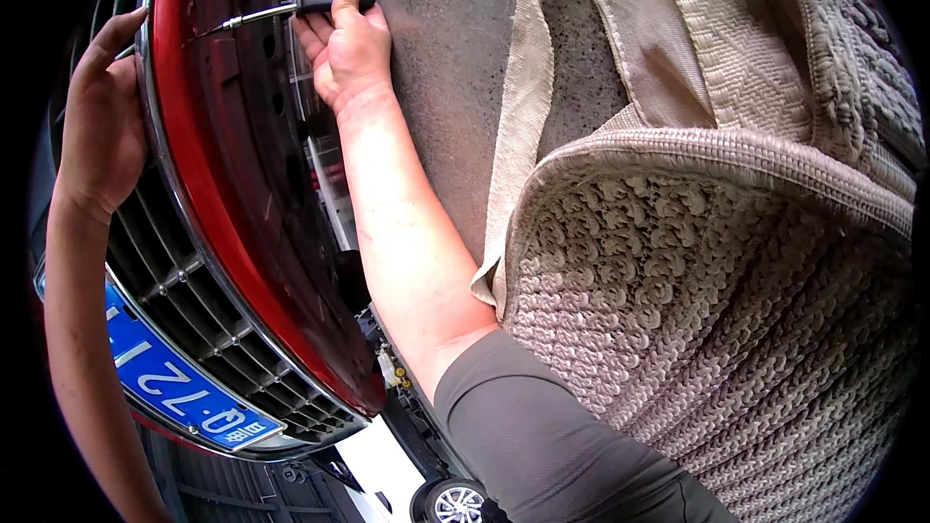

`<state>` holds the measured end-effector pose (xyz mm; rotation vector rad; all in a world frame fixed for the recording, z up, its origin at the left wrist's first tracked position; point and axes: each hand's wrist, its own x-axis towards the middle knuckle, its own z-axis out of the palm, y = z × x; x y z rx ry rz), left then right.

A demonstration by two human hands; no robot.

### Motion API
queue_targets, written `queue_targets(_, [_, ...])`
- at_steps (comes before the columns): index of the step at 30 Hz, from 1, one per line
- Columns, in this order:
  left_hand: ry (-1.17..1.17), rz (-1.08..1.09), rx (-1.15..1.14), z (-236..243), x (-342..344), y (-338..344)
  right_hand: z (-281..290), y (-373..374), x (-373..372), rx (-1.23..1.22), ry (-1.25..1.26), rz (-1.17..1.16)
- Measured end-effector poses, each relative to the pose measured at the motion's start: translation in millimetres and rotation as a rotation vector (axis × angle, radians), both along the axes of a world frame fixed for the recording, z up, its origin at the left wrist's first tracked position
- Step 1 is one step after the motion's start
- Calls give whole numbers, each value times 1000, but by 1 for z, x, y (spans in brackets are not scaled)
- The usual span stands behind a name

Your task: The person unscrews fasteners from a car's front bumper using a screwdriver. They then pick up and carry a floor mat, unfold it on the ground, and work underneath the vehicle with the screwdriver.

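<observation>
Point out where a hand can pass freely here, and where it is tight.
Free: the bare grey floor between the right hand and the woven mat. Tight: the red panel, where the screwdriver works, and the grille edge under the left hand.

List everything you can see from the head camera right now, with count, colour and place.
screwdriver: one, black handle and silver shaft, top centre, tip against the red panel
car front panel: one, red with chrome edge, left
grille: one, dark, lower left
licence plate: one, blue, bottom left
woven seat cover: one, beige, right half
floor: grey speckled, top centre
wheel: one, dark tyre and silver rim, bottom centre
left hand: on the panel's edge, far left
right hand: grips the screwdriver handle
</observation>
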<state>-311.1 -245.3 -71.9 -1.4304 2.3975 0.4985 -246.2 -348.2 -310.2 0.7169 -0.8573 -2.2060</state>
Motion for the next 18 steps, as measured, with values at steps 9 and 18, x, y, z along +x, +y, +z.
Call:
queue_targets(9, [67, 3, 119, 7, 2, -4, 3, 3, -12, 136, 83, 226])
queue_targets(18, [62, 34, 41, 2, 1, -1, 8, 7, -8, 82, 32, 172])
